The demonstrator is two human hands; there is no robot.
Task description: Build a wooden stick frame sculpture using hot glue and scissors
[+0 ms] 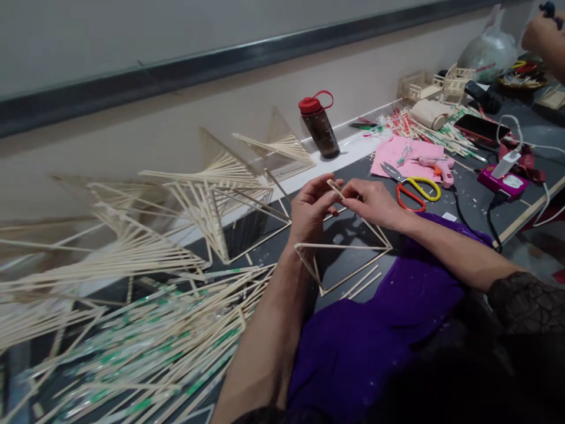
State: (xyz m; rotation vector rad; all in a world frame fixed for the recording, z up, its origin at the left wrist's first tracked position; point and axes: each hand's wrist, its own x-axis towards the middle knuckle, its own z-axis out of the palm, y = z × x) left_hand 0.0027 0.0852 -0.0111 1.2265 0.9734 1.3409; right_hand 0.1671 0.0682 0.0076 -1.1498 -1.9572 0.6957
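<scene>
A small open frame of thin wooden sticks (344, 247) stands on the dark tabletop, joined at its corners. My right hand (373, 203) is closed, pinching a stick near the frame's far end. Close against it, my left hand (311, 206) has thumb and curled fingers closed at that same end; part of the grip is hidden behind the fingers. Two short loose sticks (361, 284) lie beside the frame's near edge. Below my hands, purple cloth (353, 347) covers my lap and reaches the table edge.
Wrapped chopsticks (176, 335) are heaped at left, with several stick lattices (212, 171) behind. A red-capped bottle (321, 131) stands by the wall. Scissors (417, 188), a pink glue gun (435, 166) and a purple power adapter (503, 181) lie right. Another person's hand (545, 38) shows far right.
</scene>
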